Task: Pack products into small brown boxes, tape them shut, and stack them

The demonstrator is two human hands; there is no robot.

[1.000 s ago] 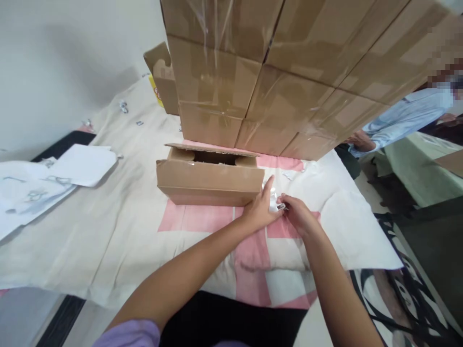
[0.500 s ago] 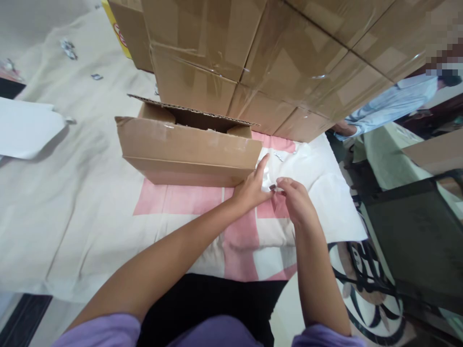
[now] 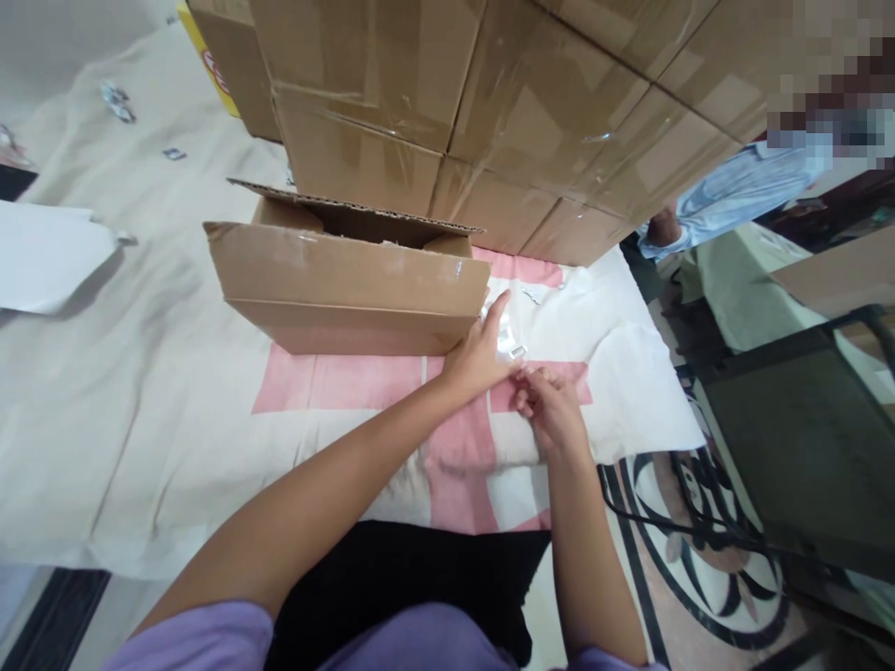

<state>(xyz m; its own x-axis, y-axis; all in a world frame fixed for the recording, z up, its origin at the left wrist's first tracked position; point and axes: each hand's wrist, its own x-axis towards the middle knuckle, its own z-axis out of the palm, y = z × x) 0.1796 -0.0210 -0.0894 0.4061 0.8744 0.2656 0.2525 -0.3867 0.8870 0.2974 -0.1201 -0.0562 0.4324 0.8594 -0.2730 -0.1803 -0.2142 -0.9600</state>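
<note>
My left hand point(image 3: 479, 354) rests on the cloth at the right front corner of an open brown cardboard box point(image 3: 342, 280), index finger stretched up, pinching a small clear plastic packet point(image 3: 504, 337). A small metal clip point(image 3: 518, 351) lies at the packet's lower edge. My right hand point(image 3: 549, 410) is curled just below and right of the left hand, fingertips pinched together near the clip. What the right fingers hold is too small to make out.
A tall stack of taped cardboard boxes point(image 3: 531, 102) stands right behind the open box. The pink and cream cloth point(image 3: 140, 373) covers the floor, with white paper sheets point(image 3: 48, 261) at left and scattered small metal bits point(image 3: 116, 98). Another person in a light blue sleeve point(image 3: 734, 191) is at right.
The view tilted down and nearer to the box. My right hand has drawn back a little toward me, away from the packet, while my left hand stays at the box corner.
</note>
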